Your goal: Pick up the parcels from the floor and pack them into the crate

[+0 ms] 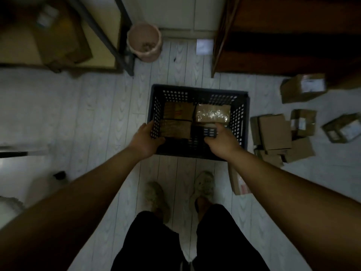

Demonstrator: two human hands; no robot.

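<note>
A dark slotted plastic crate (244, 118) stands on the pale plank floor in front of my feet. Inside lie two brown cardboard parcels (178, 112) (175, 130) on the left and a shiny taped parcel (213, 114) at the back right. My left hand (146, 140) grips the crate's near left corner, thumb inside the wall. My right hand (221, 142) reaches into the near right part with curled fingers touching a dark slotted piece (210, 132); whether it holds anything is unclear. Several cardboard parcels (273, 133) (303, 88) (341, 130) lie on the floor to the right.
A flat parcel (238, 182) lies on the floor under my right forearm. A round bin (144, 43) stands behind the crate, beside a metal shelf frame (117, 45) holding a cardboard box (48, 36). Dark wooden furniture (273, 45) fills the back right. A small dark object (59, 175) lies at left.
</note>
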